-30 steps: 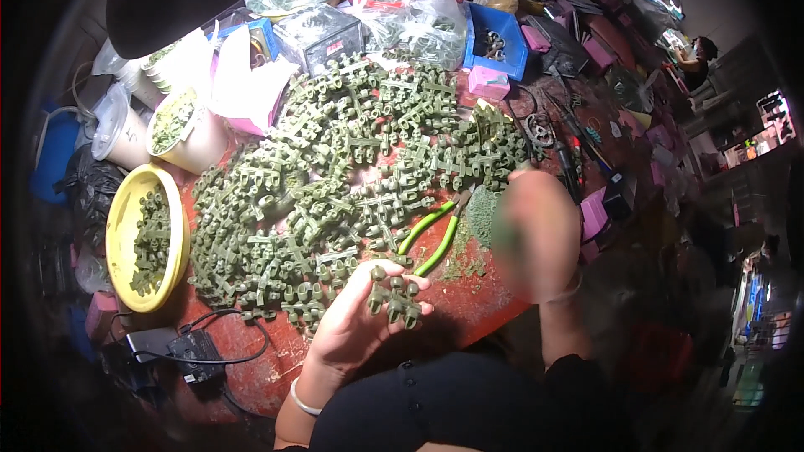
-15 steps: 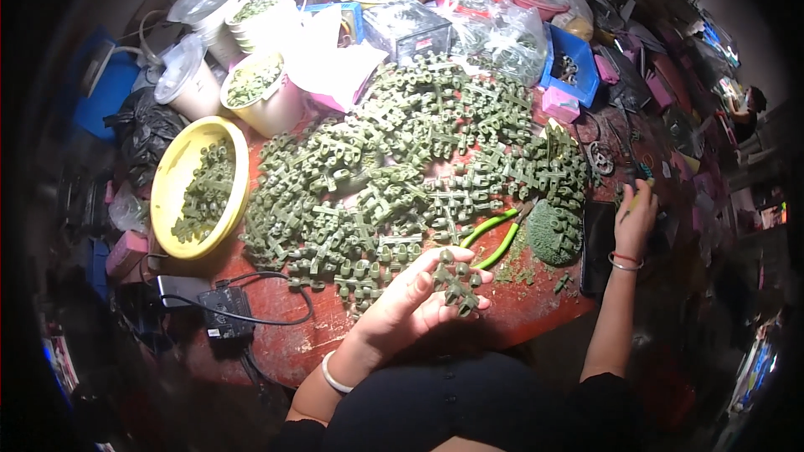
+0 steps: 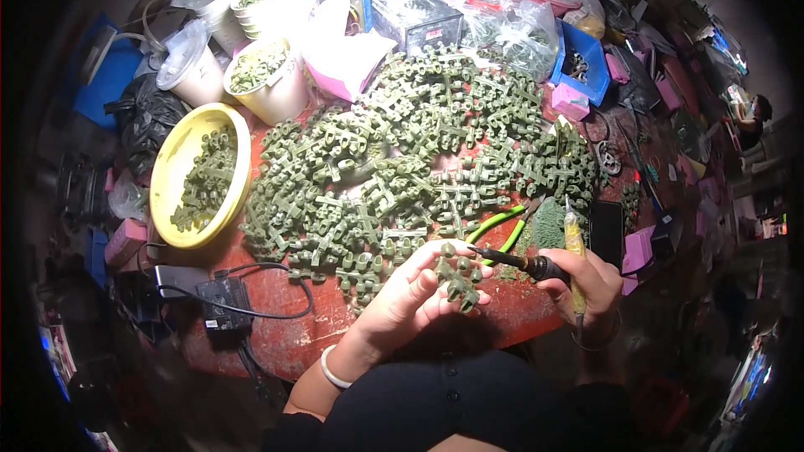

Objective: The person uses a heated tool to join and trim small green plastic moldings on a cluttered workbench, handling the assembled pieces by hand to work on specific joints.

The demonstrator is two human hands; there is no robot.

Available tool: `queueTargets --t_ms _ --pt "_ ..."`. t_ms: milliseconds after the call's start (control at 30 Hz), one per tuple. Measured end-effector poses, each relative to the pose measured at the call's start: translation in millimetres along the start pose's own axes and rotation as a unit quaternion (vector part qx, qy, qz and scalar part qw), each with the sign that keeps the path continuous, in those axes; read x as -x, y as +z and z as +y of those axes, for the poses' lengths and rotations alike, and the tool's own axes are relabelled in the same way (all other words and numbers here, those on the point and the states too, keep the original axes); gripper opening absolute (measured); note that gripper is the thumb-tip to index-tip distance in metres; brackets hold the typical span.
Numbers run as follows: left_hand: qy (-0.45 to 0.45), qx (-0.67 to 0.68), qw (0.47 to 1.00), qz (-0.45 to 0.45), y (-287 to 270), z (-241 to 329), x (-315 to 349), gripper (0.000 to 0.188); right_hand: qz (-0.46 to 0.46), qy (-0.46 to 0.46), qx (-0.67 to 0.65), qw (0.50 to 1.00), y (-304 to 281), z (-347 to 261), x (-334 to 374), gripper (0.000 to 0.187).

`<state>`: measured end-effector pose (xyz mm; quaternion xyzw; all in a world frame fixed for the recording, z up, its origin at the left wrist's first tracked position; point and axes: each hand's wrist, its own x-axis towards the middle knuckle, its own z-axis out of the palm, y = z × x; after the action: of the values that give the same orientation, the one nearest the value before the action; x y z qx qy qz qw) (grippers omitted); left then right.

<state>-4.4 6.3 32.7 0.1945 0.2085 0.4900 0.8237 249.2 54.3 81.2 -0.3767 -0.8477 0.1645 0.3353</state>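
Observation:
My left hand (image 3: 408, 289), with a white bangle at its wrist, holds a small green branched piece with rounded knobs (image 3: 456, 278) between thumb and fingers. My right hand (image 3: 593, 282) grips a soldering iron with a dark handle (image 3: 543, 267); its thin tip reaches the upper edge of the piece, though contact cannot be made out. A yellow pen-like tool (image 3: 574, 238) stands upright in the same hand. Many similar green pieces (image 3: 402, 163) lie heaped on the red table (image 3: 285, 343). Green-handled pliers (image 3: 505, 233) rest just beyond my hands.
A yellow bowl (image 3: 164, 209) with more green pieces stands at left, near white buckets (image 3: 280, 96). A black adapter with cable (image 3: 224, 305) lies at front left. At right are a phone-like dark slab (image 3: 606, 234), a green textured pad (image 3: 548, 224) and a blue bin (image 3: 596, 59).
My right hand has come from the far right of the table to beside my left hand, bringing the soldering iron to the green piece. The left hand has stayed nearly still.

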Motion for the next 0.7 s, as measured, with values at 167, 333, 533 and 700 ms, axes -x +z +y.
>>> queueTargets --t_ms 167,333,533,700 --pt "0.0 -0.002 1.0 0.003 -2 0 0 0.073 0.005 0.028 0.041 0.999 0 -8 -3 0.031" --pt "0.013 -0.008 1.0 0.019 1 0 1 0.074 0.062 -0.008 0.054 0.997 8 -7 1 0.03" --pt "-0.006 0.0 1.0 0.005 -4 0 1 0.075 0.066 -0.046 0.046 0.996 7 -11 2 0.038" --pt "0.003 -0.006 1.0 0.004 -5 -1 3 0.075 0.022 -0.01 -0.001 1.0 8 -8 7 0.037"
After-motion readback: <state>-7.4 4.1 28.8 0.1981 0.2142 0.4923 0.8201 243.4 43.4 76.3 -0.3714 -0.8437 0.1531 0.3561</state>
